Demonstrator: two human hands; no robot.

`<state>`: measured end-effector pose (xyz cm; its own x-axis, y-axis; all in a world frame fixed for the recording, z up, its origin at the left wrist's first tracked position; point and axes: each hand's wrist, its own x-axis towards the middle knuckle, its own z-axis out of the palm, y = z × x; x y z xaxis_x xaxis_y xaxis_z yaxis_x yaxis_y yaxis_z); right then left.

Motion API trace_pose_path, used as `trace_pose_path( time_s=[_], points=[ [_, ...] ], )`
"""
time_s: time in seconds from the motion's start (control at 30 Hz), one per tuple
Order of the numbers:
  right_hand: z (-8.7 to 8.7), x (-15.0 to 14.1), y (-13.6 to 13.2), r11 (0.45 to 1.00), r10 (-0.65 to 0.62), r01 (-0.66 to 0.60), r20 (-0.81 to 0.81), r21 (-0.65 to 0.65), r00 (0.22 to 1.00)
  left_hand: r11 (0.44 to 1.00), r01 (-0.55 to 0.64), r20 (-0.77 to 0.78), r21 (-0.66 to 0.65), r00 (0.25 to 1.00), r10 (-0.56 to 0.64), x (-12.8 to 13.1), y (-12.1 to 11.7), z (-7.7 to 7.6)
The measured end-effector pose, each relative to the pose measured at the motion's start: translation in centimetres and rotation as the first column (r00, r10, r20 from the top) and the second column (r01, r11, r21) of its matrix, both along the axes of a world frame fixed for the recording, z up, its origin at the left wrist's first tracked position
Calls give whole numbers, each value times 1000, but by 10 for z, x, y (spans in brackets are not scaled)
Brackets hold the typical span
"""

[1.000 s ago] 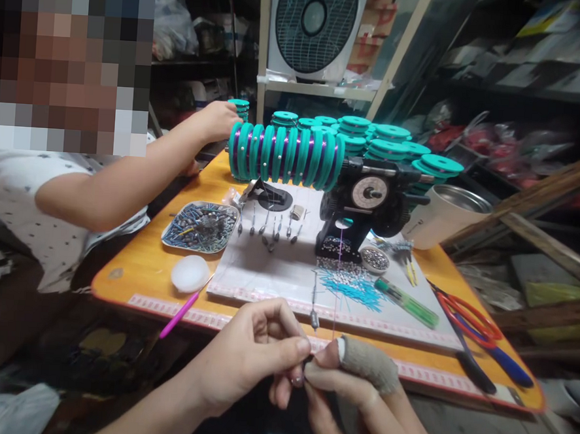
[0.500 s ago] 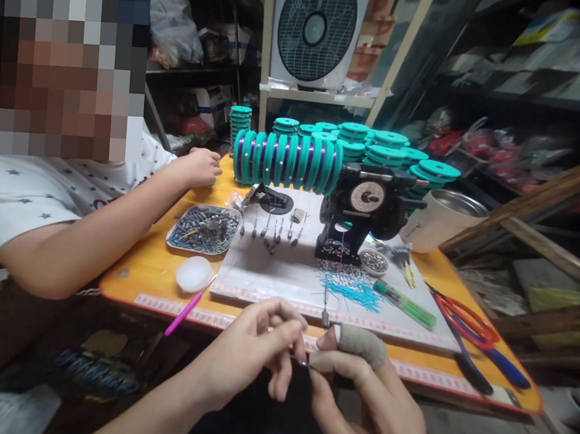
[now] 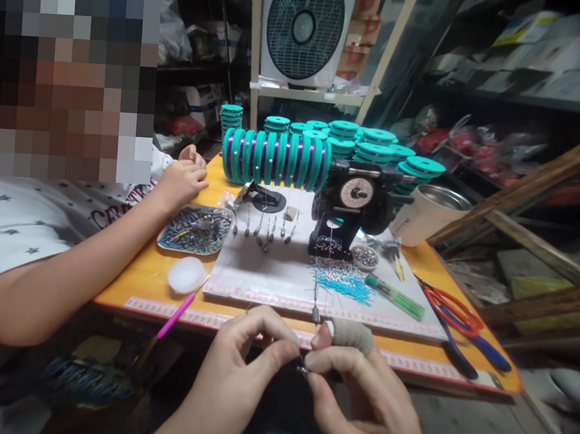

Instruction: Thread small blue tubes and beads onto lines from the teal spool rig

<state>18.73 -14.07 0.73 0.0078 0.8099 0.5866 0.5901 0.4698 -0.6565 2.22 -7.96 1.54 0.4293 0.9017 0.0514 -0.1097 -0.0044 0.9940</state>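
Observation:
In front of the table edge, my left hand [image 3: 244,368] pinches thumb and forefinger together; what lies between them is too fine to make out. My right hand [image 3: 371,382], its forefinger wrapped in a grey bandage, grips a small dark metal piece [image 3: 302,369] at the fingertips, close to the left fingers. Just above hangs a small grey sinker [image 3: 316,315] on a thin line. Behind it stands a black winding machine [image 3: 352,208], its shaft carrying a row of teal spools [image 3: 276,160] wound with purple line. Several sinkers [image 3: 267,238] dangle beneath the spools.
A metal tray of sinkers [image 3: 163,241], a white round lid [image 3: 186,275] and a pink-handled tool [image 3: 178,315] lie left. Right are blue tube pieces [image 3: 344,287], a green cutter [image 3: 396,297], pliers [image 3: 491,352] and a cup [image 3: 430,216]. A person's arm [image 3: 95,257] rests at left.
My left fingers have closed into a pinch beside the right fingertips, where they were looser before. The view has shifted slightly right. The other person's hands now show together.

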Motion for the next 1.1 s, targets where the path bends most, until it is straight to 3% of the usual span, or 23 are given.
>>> trace_pose_path(
  time_s=[0.13,0.27,0.4,0.53,0.63,0.77,0.83,0.93,1.03,1.1],
  points=[
    [-8,-2,1,999,-18,18,-15,40,1000,989,60,37,-139,998,-55,5,-3,-5],
    [-17,-6,2,999,-33,35,-76,23,997,990,62,-35,-129,997,-67,-2,-11,-10],
    [-19,-11,1,998,-63,62,-125,-9,990,999,31,-134,-8,991,-32,-10,-19,-13],
    [-19,-12,1,998,-64,66,-164,3,984,993,-57,-107,101,992,68,-7,-25,-19],
    [-20,-11,1,998,-65,64,-200,-11,978,937,-222,-15,271,972,235,-3,-26,-25],
    [-19,-10,1,999,-35,33,-203,-13,979,881,-273,106,386,962,252,-3,-27,-29],
    [-19,-10,2,1000,-28,28,-187,-6,982,896,-306,182,321,949,259,-1,-28,-26],
    [-17,-11,3,1000,-26,23,-183,-15,983,948,-306,283,89,920,270,7,-30,-17],
    [-16,-10,2,1000,-12,10,-187,-15,982,973,-202,318,-107,921,226,12,-25,-9],
    [-16,-9,2,1000,-5,2,-187,-15,982,981,-119,342,-154,925,166,12,-19,-5]
  ],
)
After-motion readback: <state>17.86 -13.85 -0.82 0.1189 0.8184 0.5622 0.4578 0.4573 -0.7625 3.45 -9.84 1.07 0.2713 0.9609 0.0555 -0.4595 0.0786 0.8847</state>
